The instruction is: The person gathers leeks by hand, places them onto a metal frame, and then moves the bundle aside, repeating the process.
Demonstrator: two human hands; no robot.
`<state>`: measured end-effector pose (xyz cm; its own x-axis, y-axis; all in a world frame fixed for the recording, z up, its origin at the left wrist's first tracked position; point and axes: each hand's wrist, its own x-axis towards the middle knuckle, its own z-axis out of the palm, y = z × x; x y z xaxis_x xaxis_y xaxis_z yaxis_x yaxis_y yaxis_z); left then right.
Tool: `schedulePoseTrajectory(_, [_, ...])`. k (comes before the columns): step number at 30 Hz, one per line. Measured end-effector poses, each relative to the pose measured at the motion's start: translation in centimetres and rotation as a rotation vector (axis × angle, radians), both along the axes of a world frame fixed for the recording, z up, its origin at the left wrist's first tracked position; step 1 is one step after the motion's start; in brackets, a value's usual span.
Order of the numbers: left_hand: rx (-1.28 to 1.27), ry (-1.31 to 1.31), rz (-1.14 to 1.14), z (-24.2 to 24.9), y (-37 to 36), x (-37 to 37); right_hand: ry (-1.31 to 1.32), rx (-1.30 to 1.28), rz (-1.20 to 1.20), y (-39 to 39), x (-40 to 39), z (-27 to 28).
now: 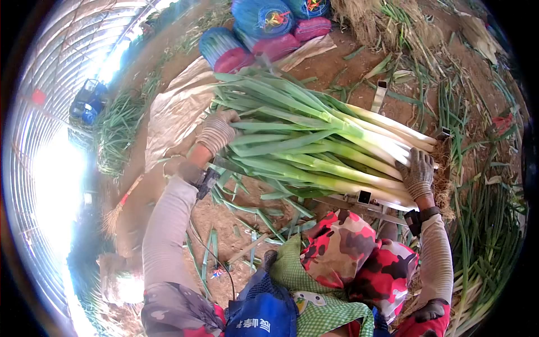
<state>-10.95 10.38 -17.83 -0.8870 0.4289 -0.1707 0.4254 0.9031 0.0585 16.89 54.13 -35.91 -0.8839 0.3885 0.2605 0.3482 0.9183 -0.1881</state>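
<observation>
A large bunch of long green onions (331,140) lies across a metal frame (379,96), leaves to the left and white stalks and roots to the right. My left hand (218,132), in a striped glove, is at the leaf end with its fingers curled in around the outer leaves. Over the white stalks close to the roots (444,180) rests my gloved right hand (418,174), its fingers stretched out and thumb apart. Its palm is hidden from view. Part of the frame is covered by the onions.
Blue-and-pink net bundles (264,25) lie at the back beside a pale sheet (177,115). More green onions (483,236) are piled at the right. Cut leaves (275,224) litter the soil near my knees. A straw broom (119,210) lies at the left.
</observation>
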Motion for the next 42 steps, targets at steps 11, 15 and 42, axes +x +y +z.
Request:
schedulePoseTrajectory(11, [0.156,0.219,-0.353,0.6,2.4,1.5,0.012,-0.077,0.037,0.3,0.1,0.5])
schedulePoseTrajectory(15, [0.078,0.28,-0.275,-0.8,2.1,1.4,-0.032,-0.048,0.017,0.1,0.1,0.5])
schedulePoseTrajectory(42, [1.753,-0.777,0.225,1.2,1.1,2.2,0.074,0.077,0.014,0.3,0.3,-1.0])
